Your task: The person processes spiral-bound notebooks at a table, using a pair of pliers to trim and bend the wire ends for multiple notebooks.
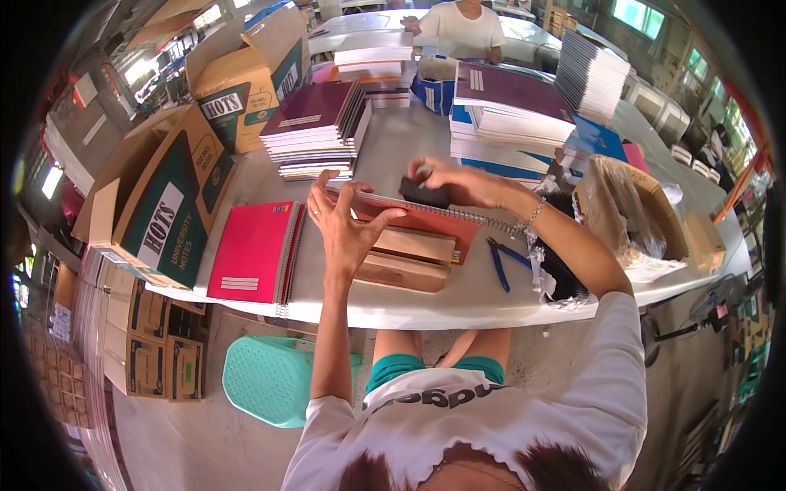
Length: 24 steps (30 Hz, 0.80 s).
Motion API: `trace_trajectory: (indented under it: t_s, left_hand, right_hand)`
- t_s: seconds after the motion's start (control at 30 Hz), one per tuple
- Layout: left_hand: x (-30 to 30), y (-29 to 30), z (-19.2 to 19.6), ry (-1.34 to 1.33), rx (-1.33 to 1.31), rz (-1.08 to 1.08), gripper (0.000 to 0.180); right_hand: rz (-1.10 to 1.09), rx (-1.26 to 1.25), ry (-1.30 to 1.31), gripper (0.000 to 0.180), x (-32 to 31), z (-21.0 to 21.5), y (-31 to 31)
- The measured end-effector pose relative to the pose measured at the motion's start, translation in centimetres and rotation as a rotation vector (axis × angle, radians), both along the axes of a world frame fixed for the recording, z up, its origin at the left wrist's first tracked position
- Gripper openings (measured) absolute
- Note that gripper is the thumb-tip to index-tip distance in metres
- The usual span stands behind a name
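Risk: notebook (467,237) could slip or tip off the wooden block (401,282), if the left grip loosens or the right hand pushes too hard. Coil (501,226) could bend or snag, cause being uneven pressure from the dark object (424,192). Pliers (506,263), just right of the notebook and nearer the body than the right fingers, could get knocked by that forearm.

Left hand (334,221): thumb and fingers spread wide, pinching the notebook's coil edge near its left end, thumb on near face. Right hand (458,186): fingers curled round the dark object, kind unclear, just beyond the coil; can't tell if it's touching. Notebook stands tilted between both hands, block just below left thumb. Pink notebooks (250,254) lie left of left fingers; purple-topped stack (319,110) beyond them.
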State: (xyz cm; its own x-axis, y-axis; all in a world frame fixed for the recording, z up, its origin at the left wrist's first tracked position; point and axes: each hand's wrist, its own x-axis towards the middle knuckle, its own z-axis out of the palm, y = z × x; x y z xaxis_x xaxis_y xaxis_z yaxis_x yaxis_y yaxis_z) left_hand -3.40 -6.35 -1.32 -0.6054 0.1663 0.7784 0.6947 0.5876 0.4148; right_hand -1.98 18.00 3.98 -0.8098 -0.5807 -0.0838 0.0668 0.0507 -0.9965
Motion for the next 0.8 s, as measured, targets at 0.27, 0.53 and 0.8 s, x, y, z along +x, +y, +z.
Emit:
trace_trajectory:
  t_s: [0.27, 0.53, 0.8]
  left_hand:
    - [-0.9, -0.8, -0.4, -0.004, 0.031, -0.005, 0.060]
    - [-1.1, -0.1, 0.0, -0.038, 0.045, -0.030, 0.060]
    - [-0.6, 0.0, -0.3, 0.016, 0.058, 0.019, 0.059]
  right_hand:
    - [-0.006, 0.498, 0.548, 0.030, -0.6, -0.2, -1.1]
    - [-0.040, 0.492, 0.637, 0.030, -1.3, -0.7, 0.2]
    - [0.057, 0.632, 0.298, 0.054, 2.0, -1.5, -0.4]
